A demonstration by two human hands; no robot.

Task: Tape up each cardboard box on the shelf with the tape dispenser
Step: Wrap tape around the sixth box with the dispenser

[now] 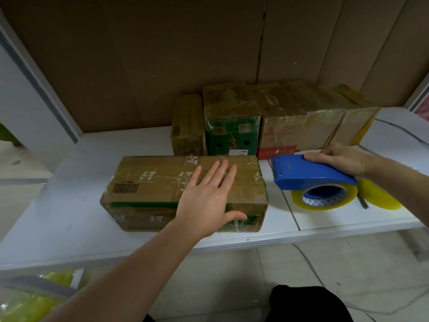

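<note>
Blue tape dispenser gripped in my right hand, beside the front cardboard box on the shelf. Left hand flat on it, fingers straight. Back-row boxes look taped; this one appears partly done

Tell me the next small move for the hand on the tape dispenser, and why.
Probably lift the tape dispenser over to the right end of the front box. The right hand grips it on the shelf beside the box, and the left hand lies flat on the box top, steadying it.
</note>
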